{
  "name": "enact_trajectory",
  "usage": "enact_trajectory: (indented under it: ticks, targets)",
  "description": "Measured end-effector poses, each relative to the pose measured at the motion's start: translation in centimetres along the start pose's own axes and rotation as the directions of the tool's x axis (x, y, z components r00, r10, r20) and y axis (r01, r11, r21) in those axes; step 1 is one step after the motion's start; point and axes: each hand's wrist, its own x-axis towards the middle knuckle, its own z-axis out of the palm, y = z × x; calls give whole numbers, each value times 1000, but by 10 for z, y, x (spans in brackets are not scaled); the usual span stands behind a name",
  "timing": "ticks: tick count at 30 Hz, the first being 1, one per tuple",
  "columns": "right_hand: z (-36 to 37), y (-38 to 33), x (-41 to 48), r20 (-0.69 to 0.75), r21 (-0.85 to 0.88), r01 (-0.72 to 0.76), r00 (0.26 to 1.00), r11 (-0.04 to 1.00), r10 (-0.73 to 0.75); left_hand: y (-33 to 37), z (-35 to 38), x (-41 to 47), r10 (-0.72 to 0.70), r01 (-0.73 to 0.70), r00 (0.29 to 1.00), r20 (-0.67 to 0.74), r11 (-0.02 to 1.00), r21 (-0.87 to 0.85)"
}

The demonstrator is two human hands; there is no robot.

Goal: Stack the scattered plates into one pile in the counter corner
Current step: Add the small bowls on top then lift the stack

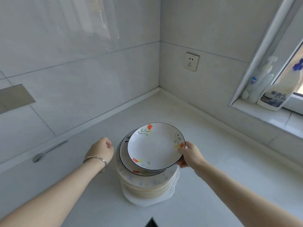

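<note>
From the head view, your right hand (188, 154) pinches the flowered plate (155, 146) by its right rim, thumb on the upper face and fingers curled beneath. That edge grip keeps the underside free, so the plate can come down flat on what lies below. It hangs tilted, its far rim higher, offset toward the right of the pile (147, 182), and I judge it is not yet seated.

The pile stands on the counter (213, 185), near the corner but well out from where the two walls meet. A matching flowered plate tops it, with broader pale plates under that and a wide white one at the base. Wider plates low down make it steadier, which is probably why the small ones go on last.

Your left hand (102, 147) hovers just beside the pile's left edge, fingers loosely curled and holding nothing, apart from the plates. It looks placed to steady the pile if it shifts.

A spoon (49, 151) lies by the left wall, well apart. Bottles (272, 95) stand on the windowsill.
</note>
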Motion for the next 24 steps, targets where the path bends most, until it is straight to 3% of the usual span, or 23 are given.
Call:
enact_trajectory:
  ticks: [7,11,14,19,21,24]
  targets:
    - [12,4,10,27,-238,50,999,970,-45,-15,11,25,-77,78,997,4,995,-70]
    - [25,18,7,-119,-523,63,982,850,-146,-27,14,39,-74,77,996,45,995,-70]
    - [33,23,6,-216,-618,37,952,785,-215,-36,15,48,-63,67,994,90,997,-43]
    - [44,22,9,-255,-768,-17,925,641,-282,-46,22,59,-51,60,989,138,996,-62]
    - [43,23,6,-274,-710,-19,929,704,-251,-49,27,60,-38,49,986,164,997,-64]
    - [30,39,4,-362,-437,-9,917,900,-166,-57,36,60,-42,65,980,194,991,-113]
